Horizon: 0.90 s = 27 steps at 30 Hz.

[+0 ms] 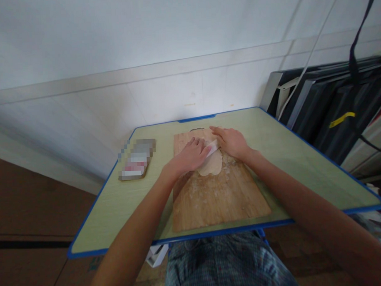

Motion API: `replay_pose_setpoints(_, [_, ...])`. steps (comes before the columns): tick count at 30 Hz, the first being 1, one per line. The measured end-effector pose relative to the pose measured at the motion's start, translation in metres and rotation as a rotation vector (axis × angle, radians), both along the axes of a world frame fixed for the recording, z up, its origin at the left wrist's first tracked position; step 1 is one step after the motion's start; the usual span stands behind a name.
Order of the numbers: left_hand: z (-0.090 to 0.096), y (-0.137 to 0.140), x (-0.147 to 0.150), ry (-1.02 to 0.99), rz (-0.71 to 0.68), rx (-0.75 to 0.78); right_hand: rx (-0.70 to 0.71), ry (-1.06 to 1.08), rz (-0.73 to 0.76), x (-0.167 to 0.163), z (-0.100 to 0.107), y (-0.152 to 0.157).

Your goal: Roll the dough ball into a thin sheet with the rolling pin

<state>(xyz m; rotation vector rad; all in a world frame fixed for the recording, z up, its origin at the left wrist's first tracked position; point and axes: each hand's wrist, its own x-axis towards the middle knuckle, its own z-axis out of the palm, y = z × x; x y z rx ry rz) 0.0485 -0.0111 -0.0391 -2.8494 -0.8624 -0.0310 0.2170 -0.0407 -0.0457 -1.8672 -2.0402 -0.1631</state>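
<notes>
A wooden board point(217, 200) lies on the table in front of me, dusted with flour. On it is a flat, pale sheet of dough point(210, 165), partly covered by my hands. A whitish rolling pin point(213, 147) lies slantwise over the dough; only its middle shows between my hands. My left hand point(192, 154) rests over its left end, fingers stretched forward and thumb beside the pin. Over the far right end lies my right hand point(230, 140), its fingers extended to the left. Both palms are hidden. A dark curved rim point(196, 129) peeks out behind the board.
A pixelated flat object point(137, 159) lies left of the board on the pale green table point(304, 168), which has a blue edge. Behind stands a white wall point(164, 94). Dark panels point(332, 96) lean at the right, with a black strap point(354, 58) hanging before them.
</notes>
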Motion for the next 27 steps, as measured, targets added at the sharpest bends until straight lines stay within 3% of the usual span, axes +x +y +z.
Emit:
replay_pose_setpoints(7, [0.006,0.010,-0.007,0.042,0.068,-0.079,0.022,-0.010,0.099,-0.005,-0.005,0.023])
replay_pose_setpoints(13, [0.001,-0.001,-0.002,-0.025,0.008,0.020,0.002,-0.017,-0.014,0.004,-0.005,0.000])
replay_pose_setpoints(16, [0.005,-0.003,0.000,0.003,-0.013,-0.022,0.002,0.001,0.015,0.005,-0.005,0.000])
replay_pose_setpoints(22, [0.015,0.006,-0.004,0.069,0.074,-0.127,0.000,-0.013,0.085,-0.003,-0.004,0.021])
replay_pose_setpoints(27, [0.011,-0.007,0.000,0.055,-0.010,-0.073,0.009,-0.018,0.078,0.006,-0.004,0.003])
